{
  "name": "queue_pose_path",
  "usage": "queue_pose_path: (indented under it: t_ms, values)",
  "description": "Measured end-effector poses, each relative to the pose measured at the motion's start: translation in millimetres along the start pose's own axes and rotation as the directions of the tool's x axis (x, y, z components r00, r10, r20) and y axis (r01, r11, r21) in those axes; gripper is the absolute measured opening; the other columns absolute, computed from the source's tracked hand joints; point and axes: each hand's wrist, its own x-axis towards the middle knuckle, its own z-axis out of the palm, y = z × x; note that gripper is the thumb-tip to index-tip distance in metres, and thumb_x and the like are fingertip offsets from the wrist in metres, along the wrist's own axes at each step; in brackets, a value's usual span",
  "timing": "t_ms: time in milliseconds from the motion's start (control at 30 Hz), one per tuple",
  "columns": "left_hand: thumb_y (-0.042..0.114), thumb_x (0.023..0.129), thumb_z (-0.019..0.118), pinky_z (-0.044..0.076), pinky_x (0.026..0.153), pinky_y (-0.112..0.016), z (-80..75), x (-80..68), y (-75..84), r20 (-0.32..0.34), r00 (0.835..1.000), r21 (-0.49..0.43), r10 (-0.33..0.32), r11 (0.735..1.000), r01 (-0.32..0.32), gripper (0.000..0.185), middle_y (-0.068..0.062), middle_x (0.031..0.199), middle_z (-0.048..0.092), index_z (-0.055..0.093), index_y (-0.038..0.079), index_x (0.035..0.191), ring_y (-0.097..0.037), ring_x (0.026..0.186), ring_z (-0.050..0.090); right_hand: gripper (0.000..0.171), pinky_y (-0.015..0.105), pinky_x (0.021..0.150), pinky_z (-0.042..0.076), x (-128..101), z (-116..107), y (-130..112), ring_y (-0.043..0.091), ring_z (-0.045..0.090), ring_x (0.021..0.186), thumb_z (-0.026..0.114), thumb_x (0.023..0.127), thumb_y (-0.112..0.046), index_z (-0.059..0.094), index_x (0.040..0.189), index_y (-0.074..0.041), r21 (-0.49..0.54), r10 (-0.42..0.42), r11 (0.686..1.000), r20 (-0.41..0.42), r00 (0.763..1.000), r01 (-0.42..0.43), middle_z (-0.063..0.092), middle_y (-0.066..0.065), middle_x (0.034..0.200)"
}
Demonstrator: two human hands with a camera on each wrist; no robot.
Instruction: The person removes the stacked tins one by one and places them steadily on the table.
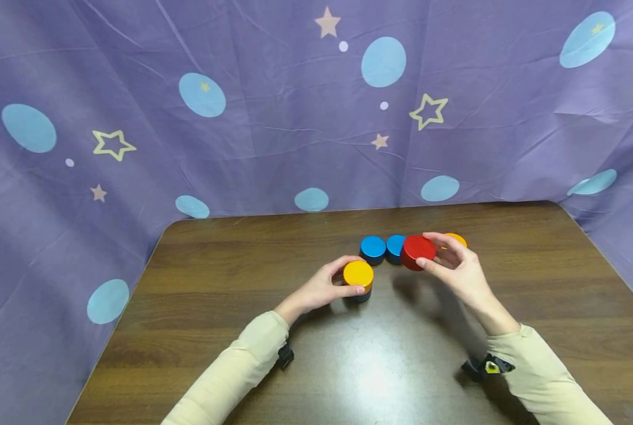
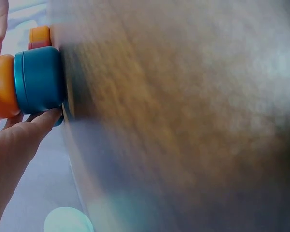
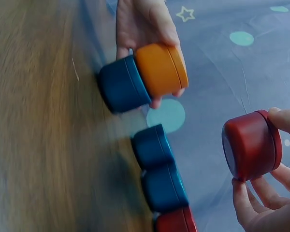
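Observation:
My left hand is curled round an orange lidded jar, which sits on top of a blue jar; one finger reaches down along the blue side. In the right wrist view this stack appears sideways, the orange jar against the blue one. A red lidded jar is pinched between thumb and fingers of my right hand, raised off the table. Its smooth side and base show in the right wrist view, with fingertips at the lid's edge.
Two blue jars stand side by side behind the hands, the right one partly covered by the held red jar. Beyond my right hand an orange jar tops a red jar. The wooden table ends at a purple curtain.

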Motion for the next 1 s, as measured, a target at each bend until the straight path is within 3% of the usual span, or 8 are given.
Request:
queue_pose_path:
  t_ms: [433,733,1000]
  values:
    - [0.005,0.088,0.071,0.043,0.099,-0.030,0.5,1.7,0.3,-0.005,1.000,0.008,-0.012,1.000,0.012,0.055,-0.007,0.126,0.055,0.048,0.004,0.137,-0.019,0.110,0.054,0.045,0.016,0.082,0.049,-4.5,-32.2,11.6,0.005,0.063,0.098,0.069,0.082,0.012,0.055,0.125,0.008,0.066,0.013,0.998,-0.039,0.999,-0.010,0.064,-0.004,0.115]
    - [0.006,0.087,0.072,0.043,0.099,-0.030,-0.3,1.7,-0.1,0.002,1.000,0.009,-0.007,1.000,0.007,0.054,-0.008,0.126,0.055,0.049,0.006,0.136,-0.020,0.110,0.054,0.047,0.012,0.082,0.047,-6.2,-52.2,11.1,0.002,0.062,0.099,0.070,0.081,0.011,0.057,0.126,0.003,-0.001,0.019,1.000,-0.070,0.997,-0.019,0.067,-0.009,0.111]
    - [0.007,0.088,0.072,0.043,0.099,-0.029,-1.3,1.8,-0.2,0.002,1.000,0.039,-0.002,0.999,0.002,0.055,-0.007,0.126,0.055,0.048,0.004,0.137,-0.019,0.111,0.054,0.047,0.011,0.081,0.046,-8.8,-69.3,9.1,0.001,0.062,0.096,0.069,0.081,0.012,0.059,0.125,0.001,0.000,0.025,1.000,-0.103,0.994,-0.025,0.067,-0.009,0.107]
